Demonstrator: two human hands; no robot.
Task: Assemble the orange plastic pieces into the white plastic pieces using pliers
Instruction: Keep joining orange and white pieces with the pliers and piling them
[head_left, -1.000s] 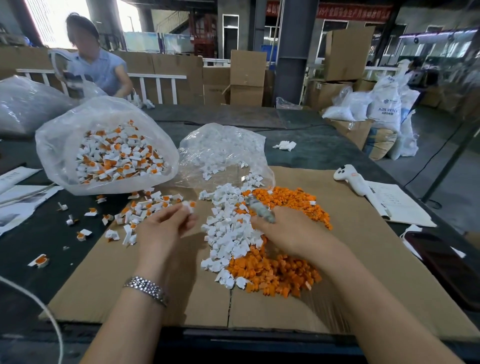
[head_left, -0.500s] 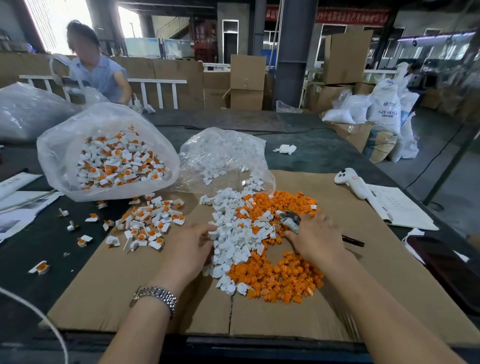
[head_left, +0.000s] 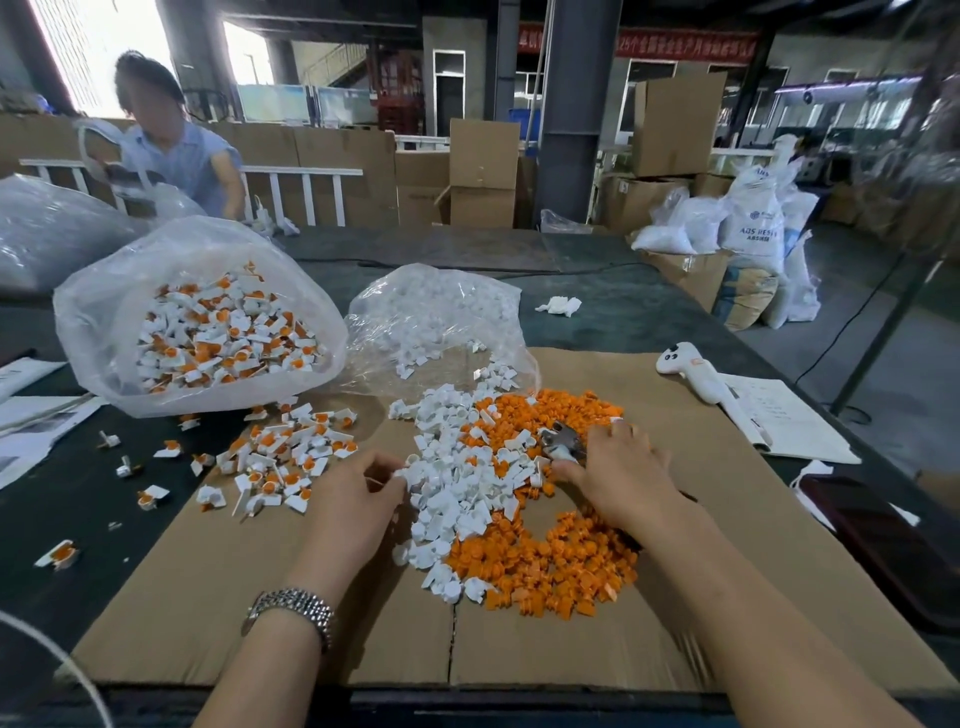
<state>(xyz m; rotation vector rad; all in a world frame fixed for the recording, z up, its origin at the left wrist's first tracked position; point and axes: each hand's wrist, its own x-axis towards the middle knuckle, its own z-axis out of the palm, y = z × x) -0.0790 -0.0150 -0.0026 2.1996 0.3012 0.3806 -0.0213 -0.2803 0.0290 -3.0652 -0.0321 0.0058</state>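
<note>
- Left hand (head_left: 358, 493): fingers curled, tips pinching a white piece at the white pieces' (head_left: 457, 478) edge.
- Right hand (head_left: 618, 473): grips pliers (head_left: 558, 441); orange pieces (head_left: 540, 561) lie under and around its fingers.

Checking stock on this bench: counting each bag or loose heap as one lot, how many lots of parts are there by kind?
Assembled white-and-orange: 2, the assembled bag and assembled heap
White only: 2, the white bag and white heap
Orange only: 1, the orange heap
Total: 5, leaving out the far-left bag, whose contents cannot be told.
</note>
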